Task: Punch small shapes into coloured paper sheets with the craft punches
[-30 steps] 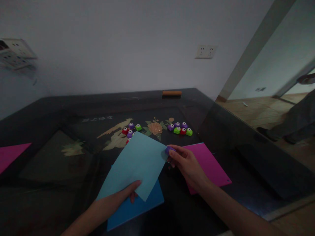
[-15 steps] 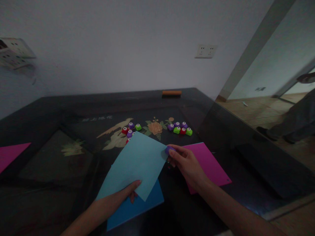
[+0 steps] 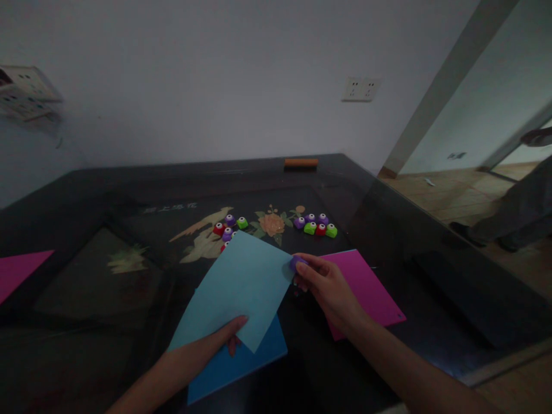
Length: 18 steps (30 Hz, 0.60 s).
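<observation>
My left hand [image 3: 235,334] pinches a light blue sheet of paper [image 3: 241,282] near its lower edge, thumb on top, and holds it tilted above the table. My right hand [image 3: 321,279] grips a small purple clip-like piece [image 3: 296,263] at the sheet's right corner. Whether the piece bites the paper cannot be made out. Below the sheet lies a darker blue sheet or folder [image 3: 245,368], partly covered. A magenta sheet [image 3: 366,287] lies under and beside my right wrist, with a small dark dot near its lower right corner.
Several eye-topped pieces in purple, green and red stand in a right group [image 3: 317,225] and a left group [image 3: 226,229], the left partly hidden. An orange-brown cylinder [image 3: 301,163] lies at the table's back. A dark flat object [image 3: 466,296] lies right. A person [image 3: 521,201] stands far right.
</observation>
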Motion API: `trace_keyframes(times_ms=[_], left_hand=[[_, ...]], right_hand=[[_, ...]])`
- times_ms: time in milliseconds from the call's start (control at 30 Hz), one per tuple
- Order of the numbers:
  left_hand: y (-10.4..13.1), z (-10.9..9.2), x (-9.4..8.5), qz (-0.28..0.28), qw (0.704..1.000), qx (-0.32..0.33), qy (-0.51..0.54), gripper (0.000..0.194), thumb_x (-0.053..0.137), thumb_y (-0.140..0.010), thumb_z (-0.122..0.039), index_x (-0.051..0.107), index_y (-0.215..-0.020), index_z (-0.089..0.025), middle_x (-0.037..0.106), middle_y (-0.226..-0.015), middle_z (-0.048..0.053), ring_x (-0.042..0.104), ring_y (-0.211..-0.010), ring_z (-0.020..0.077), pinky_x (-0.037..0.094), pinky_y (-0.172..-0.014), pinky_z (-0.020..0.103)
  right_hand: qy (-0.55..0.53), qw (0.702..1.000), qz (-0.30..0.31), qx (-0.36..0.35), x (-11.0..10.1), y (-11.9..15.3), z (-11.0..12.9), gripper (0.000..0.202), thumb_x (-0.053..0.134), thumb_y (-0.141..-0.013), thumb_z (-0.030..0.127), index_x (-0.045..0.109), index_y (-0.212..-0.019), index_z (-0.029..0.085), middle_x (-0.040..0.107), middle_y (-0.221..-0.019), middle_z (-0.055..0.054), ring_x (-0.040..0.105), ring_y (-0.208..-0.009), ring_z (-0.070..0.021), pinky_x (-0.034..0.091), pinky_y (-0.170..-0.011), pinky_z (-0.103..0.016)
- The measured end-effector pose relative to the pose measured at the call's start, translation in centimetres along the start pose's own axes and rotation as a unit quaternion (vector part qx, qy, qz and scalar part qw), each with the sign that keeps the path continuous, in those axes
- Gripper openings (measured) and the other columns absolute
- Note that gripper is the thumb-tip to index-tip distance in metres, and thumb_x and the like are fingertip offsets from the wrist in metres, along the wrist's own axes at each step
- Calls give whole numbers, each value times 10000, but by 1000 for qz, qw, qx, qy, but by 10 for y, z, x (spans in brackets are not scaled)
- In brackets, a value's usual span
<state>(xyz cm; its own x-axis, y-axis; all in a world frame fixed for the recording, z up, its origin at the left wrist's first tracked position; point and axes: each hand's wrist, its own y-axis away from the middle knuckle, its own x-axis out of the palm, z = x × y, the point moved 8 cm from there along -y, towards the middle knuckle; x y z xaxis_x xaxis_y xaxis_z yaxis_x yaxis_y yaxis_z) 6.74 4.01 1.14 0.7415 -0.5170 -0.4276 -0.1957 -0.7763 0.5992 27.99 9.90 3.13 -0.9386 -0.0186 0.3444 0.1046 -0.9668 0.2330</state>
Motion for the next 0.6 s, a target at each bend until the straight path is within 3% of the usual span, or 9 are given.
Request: trace_keyframes(times_ms=[267,600], left_hand=[[6,-9,0,11,999,-13,31,530,411,-686,-725,570,-510,-251,704,-755,41,645,-826,275,439,-938,392],[5,-8,0,12,1000,-1,6,509,404,-731,-687,575,-546,-244,691,-754,34,642,-828,262,416,-967,374]], right_hand=[[2,1000,-6,-4,0,0,1,352,787,-610,403,706,-862,171,620,-658,-1,484,-571,-108,325,-517,-247],[-5,1000,-7,-12,0,0,0,342,784,-619,392,701,-872,177,613,-645,4,472,-565,-109,336,-523,-255]])
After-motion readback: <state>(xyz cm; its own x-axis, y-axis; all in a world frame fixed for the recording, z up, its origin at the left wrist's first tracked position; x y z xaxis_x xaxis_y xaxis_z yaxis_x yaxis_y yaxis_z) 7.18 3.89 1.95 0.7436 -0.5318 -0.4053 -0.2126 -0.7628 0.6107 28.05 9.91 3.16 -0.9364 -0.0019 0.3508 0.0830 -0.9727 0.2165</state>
